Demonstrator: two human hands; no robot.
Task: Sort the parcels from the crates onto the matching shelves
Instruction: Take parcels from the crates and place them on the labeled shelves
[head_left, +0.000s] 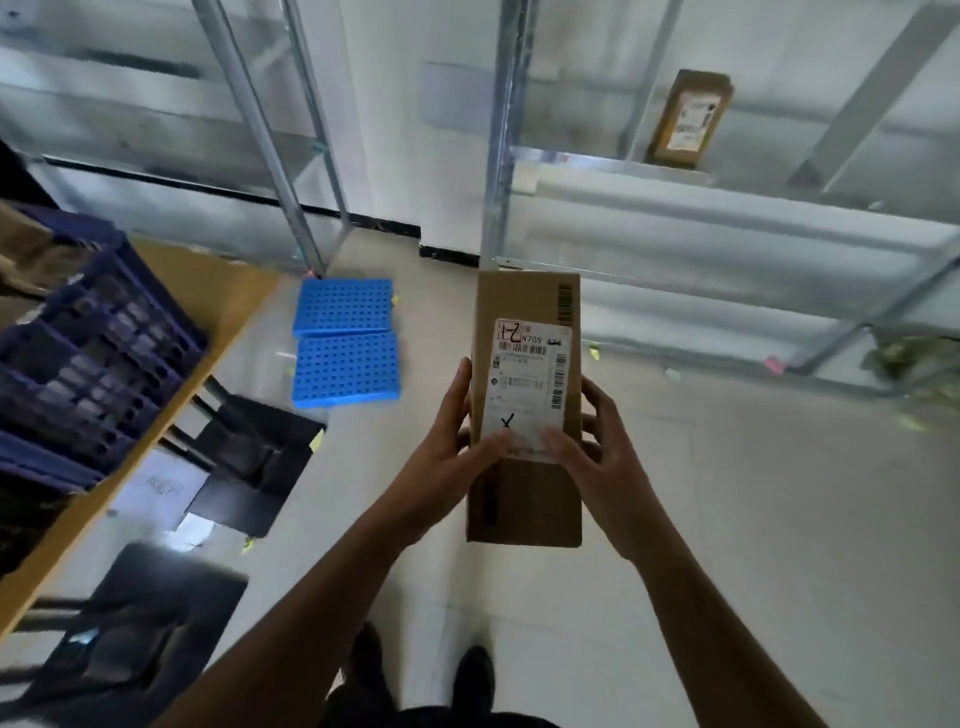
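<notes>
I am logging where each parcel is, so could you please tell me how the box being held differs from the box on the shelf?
The held box is gripped by the left hand and right hand above the floor; the shelf box rests untouched on the metal shelf. The held box fills much more of the picture and its label is partly readable; the shelf box's label is blurred. Both are brown cardboard with a white label on top.

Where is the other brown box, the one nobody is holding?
The small brown cardboard box lies on the metal shelf, upper right in the head view, beyond the long brown parcel.
</notes>
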